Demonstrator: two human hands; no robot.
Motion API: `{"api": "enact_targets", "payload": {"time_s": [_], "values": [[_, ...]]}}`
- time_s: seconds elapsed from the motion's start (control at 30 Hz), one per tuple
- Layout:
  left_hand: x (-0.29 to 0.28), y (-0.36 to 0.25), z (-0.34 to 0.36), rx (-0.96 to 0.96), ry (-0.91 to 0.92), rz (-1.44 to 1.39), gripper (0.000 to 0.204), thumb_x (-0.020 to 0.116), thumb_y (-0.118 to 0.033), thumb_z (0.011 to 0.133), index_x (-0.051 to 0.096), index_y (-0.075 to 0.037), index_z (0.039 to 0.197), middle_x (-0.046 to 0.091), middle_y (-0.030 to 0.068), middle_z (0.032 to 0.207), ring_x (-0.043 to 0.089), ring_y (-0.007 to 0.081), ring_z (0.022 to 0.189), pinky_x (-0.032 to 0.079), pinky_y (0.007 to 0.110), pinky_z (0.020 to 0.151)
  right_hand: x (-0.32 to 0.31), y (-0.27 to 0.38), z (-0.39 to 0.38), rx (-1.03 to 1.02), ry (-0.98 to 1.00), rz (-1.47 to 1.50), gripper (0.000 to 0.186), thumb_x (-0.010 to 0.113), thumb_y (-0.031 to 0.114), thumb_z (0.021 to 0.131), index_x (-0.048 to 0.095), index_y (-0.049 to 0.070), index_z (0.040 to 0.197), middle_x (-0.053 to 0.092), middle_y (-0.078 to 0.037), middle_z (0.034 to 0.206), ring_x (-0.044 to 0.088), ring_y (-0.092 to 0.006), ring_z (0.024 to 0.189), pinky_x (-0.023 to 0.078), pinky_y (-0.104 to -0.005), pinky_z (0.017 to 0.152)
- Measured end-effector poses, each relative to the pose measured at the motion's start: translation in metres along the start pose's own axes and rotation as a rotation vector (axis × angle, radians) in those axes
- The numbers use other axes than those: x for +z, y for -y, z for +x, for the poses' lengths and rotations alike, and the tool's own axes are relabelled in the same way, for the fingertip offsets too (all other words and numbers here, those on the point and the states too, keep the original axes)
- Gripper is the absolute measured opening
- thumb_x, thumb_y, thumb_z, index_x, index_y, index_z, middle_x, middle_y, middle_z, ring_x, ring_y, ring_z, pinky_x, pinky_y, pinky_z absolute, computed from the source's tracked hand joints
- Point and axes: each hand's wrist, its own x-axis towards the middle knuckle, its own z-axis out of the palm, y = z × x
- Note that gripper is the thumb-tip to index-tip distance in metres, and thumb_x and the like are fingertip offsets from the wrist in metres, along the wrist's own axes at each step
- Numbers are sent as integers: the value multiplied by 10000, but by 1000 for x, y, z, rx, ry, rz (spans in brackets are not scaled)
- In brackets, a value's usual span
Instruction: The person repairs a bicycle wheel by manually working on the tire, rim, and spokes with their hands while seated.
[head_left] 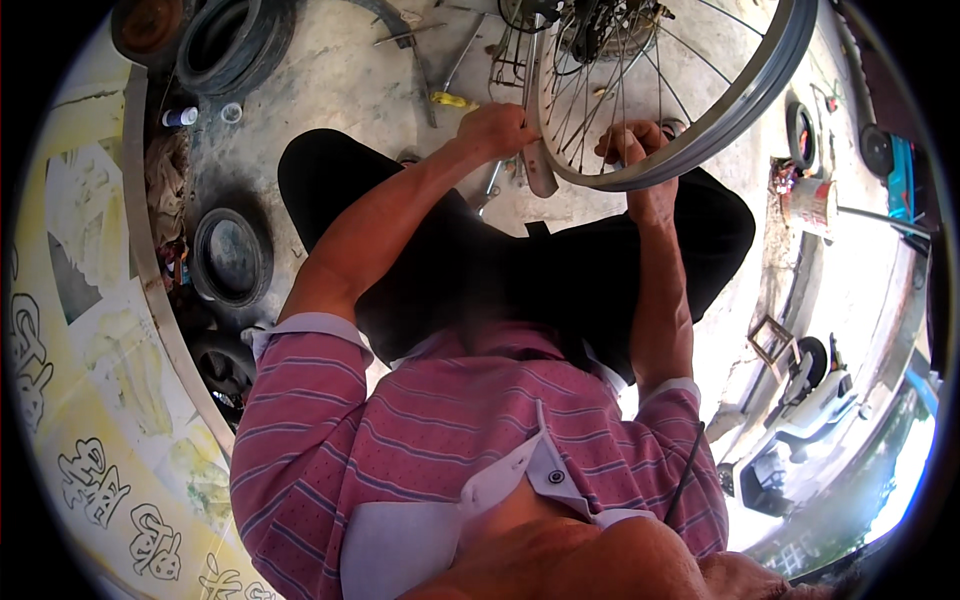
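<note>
Find the bicycle wheel point(705, 152) in the upper part of the head view, right of the middle, without tyre on the part in sight, raised above the concrete floor point(330, 90) and near the knees in black trousers point(620, 265). Looks, by judgement, rather light for its breadth and stiff around the silver rim point(768, 80), but easier to bend in the thin spokes point(697, 57). Probably smooth to the touch, thus a little slippery if oily. Better to take hold of the rim, at two places well apart, and not to pull on a single spoke. See the left grip point(495, 130) curled at the left edge of the rim, close beside a flat metal bar point(541, 172); cannot tell whether clenched on bar, rim or neither. See the right grip point(637, 145) inside the rim, bent among the spokes; cannot tell whether pinching one or only touching. Cannot read any brand on the wheel. On the yellow wall point(95, 485), notice black outlined characters; on a pale container point(810, 208) at right, notice reddish marks, too small to read
</note>
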Motion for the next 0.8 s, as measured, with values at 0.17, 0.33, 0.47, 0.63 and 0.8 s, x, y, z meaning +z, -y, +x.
{"api": "enact_targets", "payload": {"time_s": [0.17,0.33,0.47,0.63,0.8], "values": [[1,0,-1,-7,-16,-15,451,669,-472,833,709,-23,831,703,211,851,683,400,845,519,496,741,4,0,0,76,-4,-37,178,660,180,1003,597,13,1001,668,-74,836,586,-128,745,475,-269,702],[2,0,-2,-28,-3,-31,438,670,-462,832,710,-26,835,706,209,862,686,393,859,522,495,743,-1,-10,2,97,1,-78,253,703,206,942,645,-38,982,680,-59,807,649,-121,756,523,-271,690],[-1,-3,-1,-51,31,-5,406,686,-451,846,723,-51,905,724,180,908,691,376,903,528,478,782,-4,-23,2,159,30,-158,203,717,188,975,610,18,996,667,-56,835,624,-125,755,482,-264,698],[-3,-5,0,-85,75,15,393,691,-453,864,734,-76,967,737,155,946,695,364,942,532,463,811,-2,-30,3,154,39,-215,233,732,229,966,642,18,1006,669,-33,825,624,-111,742,485,-261,676],[-2,-4,-1,-80,49,-41,427,661,-459,855,726,-39,891,721,194,894,696,377,893,532,473,791,2,-25,4,172,-31,-356,257,714,248,974,655,2,1020,671,-32,813,598,-96,733,463,-250,664]]}}
